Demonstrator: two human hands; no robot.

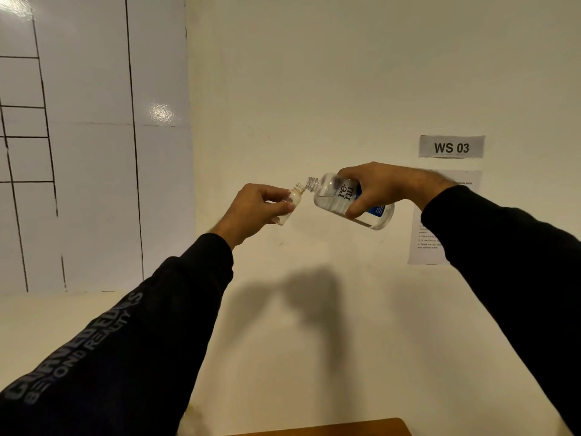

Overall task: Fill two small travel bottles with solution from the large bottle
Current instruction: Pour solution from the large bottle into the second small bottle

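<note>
The small travel bottle [290,204] sits in my left hand [256,212], tilted with its open neck up and to the right; my thumb lies along its upper side and my curled fingers [284,209] close on it from below, so only the neck and a strip of clear wall show. Its mouth meets the threaded mouth of the large solution bottle [349,201], which my right hand [382,188] holds tipped almost flat, neck pointing left. My fingers wrap over its label from above, thumb clamped under its belly, with clear liquid pooled along the lower side. Both are raised in front of a cream wall [314,89], near a "WS 03" sign [451,147].
</note>
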